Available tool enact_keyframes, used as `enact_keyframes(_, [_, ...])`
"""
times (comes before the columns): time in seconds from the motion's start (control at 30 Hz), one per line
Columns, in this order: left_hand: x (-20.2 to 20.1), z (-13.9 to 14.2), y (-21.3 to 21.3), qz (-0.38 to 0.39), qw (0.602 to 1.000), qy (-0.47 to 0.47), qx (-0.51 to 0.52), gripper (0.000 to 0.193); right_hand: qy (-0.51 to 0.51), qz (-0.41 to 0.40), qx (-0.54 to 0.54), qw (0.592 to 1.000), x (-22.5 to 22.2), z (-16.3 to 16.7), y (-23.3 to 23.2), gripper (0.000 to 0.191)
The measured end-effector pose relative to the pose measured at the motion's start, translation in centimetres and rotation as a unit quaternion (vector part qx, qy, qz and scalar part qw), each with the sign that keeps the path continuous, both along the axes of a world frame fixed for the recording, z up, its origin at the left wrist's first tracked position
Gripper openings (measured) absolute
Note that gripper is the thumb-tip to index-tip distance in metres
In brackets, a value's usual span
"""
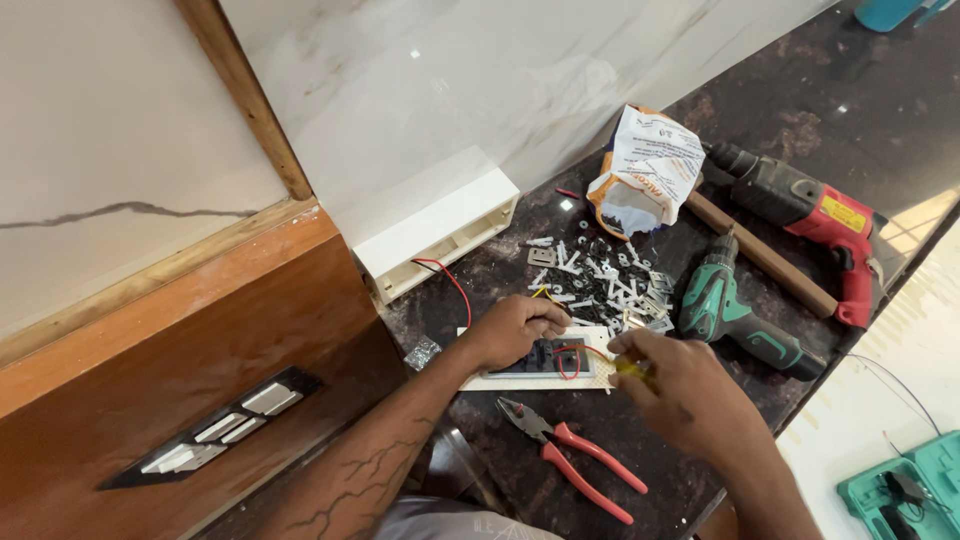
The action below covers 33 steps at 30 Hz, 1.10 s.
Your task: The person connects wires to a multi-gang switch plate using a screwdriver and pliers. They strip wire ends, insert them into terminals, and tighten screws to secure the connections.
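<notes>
**Caller:** Fingers (pixel 540 318) of the left hand (pixel 515 330) are curled down, pressing on the white switch plate (pixel 540 365) and pinning it flat to the dark stone counter (pixel 800 110). It sits mid-counter, near the front edge.

**Partner:** What's out on the far left?

**Caller:** Wooden panel (pixel 200 340) with a black switch strip (pixel 215 430), then a white plastic box (pixel 440 235) hard against the marble wall (pixel 450 90), red wire (pixel 450 280) trailing from it towards the plate.

**Partner:** And below the plate?

**Caller:** Red-handled pliers (pixel 575 455), just beside it, close to the counter's front edge. Little room there.

**Partner:** Right hand?

**Caller:** Right hand (pixel 680 390) is pinched narrow on a yellow-handled tool (pixel 630 368) at the plate's right end. Behind it, a scatter of screws and clips (pixel 600 275) and a torn paper bag (pixel 645 170).

**Partner:** Further right?

**Caller:** Green cordless drill (pixel 735 315) close by the knuckles, a wooden stick (pixel 760 255), a red hammer drill (pixel 810 215). Open counter lies only beyond them, top right. A teal tool case (pixel 900 490) sits off the edge.
</notes>
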<state>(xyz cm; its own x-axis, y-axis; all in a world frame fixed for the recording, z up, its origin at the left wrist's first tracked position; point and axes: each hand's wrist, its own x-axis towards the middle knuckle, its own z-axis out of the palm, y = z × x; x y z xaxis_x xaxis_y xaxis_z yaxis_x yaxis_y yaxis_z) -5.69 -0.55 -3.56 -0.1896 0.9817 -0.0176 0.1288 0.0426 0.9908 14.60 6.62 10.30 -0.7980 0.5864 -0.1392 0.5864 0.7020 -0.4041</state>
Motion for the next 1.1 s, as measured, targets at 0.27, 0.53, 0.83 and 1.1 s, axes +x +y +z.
enact_keyframes(0.27, [-0.1,0.2,-1.2,-0.015,0.993,0.106,0.043,0.015,0.014,0.083,0.064,0.994,-3.0,0.3,0.9,0.019])
enact_keyframes(0.53, [-0.1,-0.4,-1.0,-0.010,0.993,0.113,0.023,0.016,-0.077,-0.004,0.029,0.997,-4.6,0.2,1.6,0.023])
enact_keyframes(0.83, [0.0,-0.2,-1.2,-0.008,0.994,0.101,0.035,0.018,-0.098,0.038,0.092,0.990,-6.7,-0.3,0.9,0.021])
enact_keyframes(1.1, [-1.0,0.4,-1.4,-0.053,0.992,0.102,0.061,0.030,-0.226,0.196,0.194,0.934,-10.7,0.4,-0.5,0.018])
